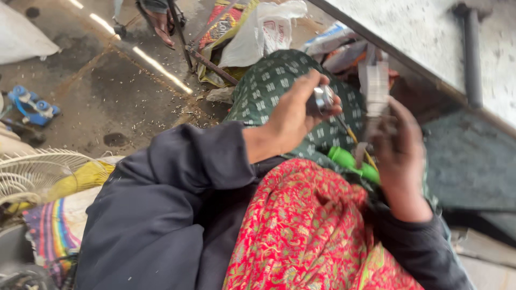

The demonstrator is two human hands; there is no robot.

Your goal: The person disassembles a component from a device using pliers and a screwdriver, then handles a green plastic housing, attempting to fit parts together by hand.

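The left hand (293, 115) is clamped on a small shiny metal part (323, 99), pinched at the fingertips above the lap. The right hand (400, 153) is blurred; it is closed around a pale, translucent plastic piece (374, 86) that stands upright, just beside the metal part. One green-handled tool (352, 164) lies between the two hands on green patterned cloth (269, 80). A grey slab's (430, 32) edge crowds the right side; open concrete floor (107, 86) lies left, with one wire fan guard (35, 172).
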